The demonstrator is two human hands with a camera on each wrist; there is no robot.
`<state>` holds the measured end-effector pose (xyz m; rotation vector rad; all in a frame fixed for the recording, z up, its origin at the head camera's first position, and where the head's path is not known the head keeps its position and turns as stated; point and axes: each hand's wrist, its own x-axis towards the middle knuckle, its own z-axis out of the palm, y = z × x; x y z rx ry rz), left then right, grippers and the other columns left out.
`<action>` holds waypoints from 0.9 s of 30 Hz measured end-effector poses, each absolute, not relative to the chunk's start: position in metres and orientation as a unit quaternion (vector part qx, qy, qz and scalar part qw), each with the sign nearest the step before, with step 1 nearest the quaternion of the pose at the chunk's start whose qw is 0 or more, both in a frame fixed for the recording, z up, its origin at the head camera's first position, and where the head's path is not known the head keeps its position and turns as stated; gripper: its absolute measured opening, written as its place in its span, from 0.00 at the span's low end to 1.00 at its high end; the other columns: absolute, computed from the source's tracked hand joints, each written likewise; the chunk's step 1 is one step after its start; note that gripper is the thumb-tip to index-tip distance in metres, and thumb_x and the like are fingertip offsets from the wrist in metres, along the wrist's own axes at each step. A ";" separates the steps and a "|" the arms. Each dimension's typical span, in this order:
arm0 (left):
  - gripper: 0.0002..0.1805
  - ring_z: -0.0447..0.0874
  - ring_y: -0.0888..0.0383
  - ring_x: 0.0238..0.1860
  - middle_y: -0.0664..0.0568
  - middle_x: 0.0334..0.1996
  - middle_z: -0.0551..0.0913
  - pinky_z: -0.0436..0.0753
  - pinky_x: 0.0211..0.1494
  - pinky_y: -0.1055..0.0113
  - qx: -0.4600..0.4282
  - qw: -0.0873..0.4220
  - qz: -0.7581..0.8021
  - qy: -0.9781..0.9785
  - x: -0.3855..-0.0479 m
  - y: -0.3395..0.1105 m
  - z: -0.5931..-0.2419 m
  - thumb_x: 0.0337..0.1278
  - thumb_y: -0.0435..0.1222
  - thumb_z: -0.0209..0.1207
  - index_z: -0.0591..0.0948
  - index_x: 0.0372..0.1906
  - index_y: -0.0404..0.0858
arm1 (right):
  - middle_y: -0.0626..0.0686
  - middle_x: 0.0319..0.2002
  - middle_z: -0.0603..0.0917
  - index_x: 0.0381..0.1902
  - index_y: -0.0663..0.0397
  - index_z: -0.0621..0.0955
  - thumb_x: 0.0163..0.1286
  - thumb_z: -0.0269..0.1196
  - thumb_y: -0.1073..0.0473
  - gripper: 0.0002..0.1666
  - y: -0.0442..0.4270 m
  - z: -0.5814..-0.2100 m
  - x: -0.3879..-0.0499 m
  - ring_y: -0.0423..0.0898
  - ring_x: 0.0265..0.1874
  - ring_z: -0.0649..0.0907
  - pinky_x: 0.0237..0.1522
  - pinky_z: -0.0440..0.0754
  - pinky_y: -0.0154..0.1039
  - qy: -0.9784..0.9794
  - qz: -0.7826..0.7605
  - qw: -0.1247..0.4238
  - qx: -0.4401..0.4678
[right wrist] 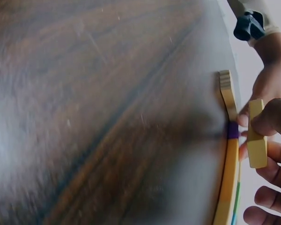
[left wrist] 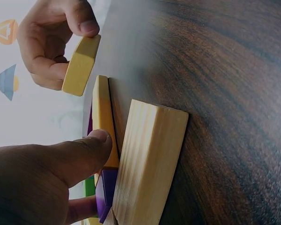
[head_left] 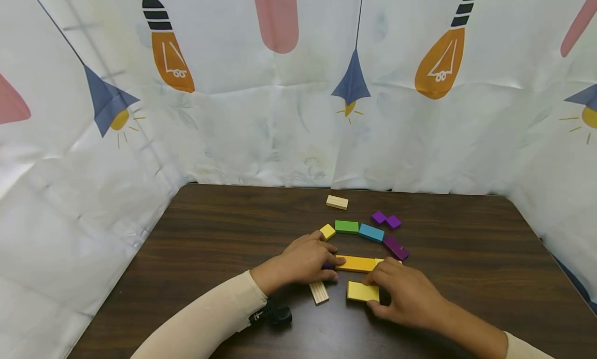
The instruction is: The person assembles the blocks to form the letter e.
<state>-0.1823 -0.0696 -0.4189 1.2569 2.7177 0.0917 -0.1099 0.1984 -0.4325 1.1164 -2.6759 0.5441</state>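
In the head view my right hand (head_left: 406, 294) pinches a yellow wooden block (head_left: 363, 291) between thumb and fingers. The right wrist view shows this yellow block (right wrist: 258, 152) raised off the tabletop. My left hand (head_left: 303, 260) rests over the left end of a straight row, its spread fingers touching an orange block (head_left: 355, 263). A dark purple block (left wrist: 106, 190) adjoins the orange one and is mostly hidden by the hand in the head view. Close by the left hand lies a natural wood block (head_left: 319, 292). At the row's right end, a lighter yellow piece is partly covered by my right hand.
Behind the row, an arc holds a yellow block (head_left: 328, 231), a green block (head_left: 346, 227), a blue block (head_left: 371, 232) and a purple block (head_left: 395, 248). Farther back are two small purple blocks (head_left: 386, 220) and a plain wood block (head_left: 337, 202) on the brown table (head_left: 224, 229).
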 end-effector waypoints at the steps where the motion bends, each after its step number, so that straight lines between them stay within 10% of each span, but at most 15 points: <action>1: 0.24 0.69 0.59 0.44 0.60 0.63 0.81 0.72 0.44 0.67 0.419 0.073 0.030 0.905 -0.182 -0.069 -0.419 0.66 0.58 0.62 0.82 0.64 0.62 | 0.34 0.40 0.80 0.43 0.39 0.85 0.54 0.78 0.47 0.20 0.197 -0.433 -0.109 0.34 0.40 0.76 0.33 0.78 0.33 -0.902 0.185 0.095 0.379; 27: 0.24 0.69 0.58 0.46 0.60 0.64 0.80 0.73 0.44 0.66 0.407 0.072 0.031 0.910 -0.182 -0.069 -0.421 0.65 0.59 0.63 0.82 0.64 0.62 | 0.33 0.38 0.77 0.42 0.38 0.85 0.60 0.74 0.41 0.16 0.168 -0.447 -0.097 0.32 0.36 0.71 0.35 0.75 0.33 -0.899 0.172 0.013 0.403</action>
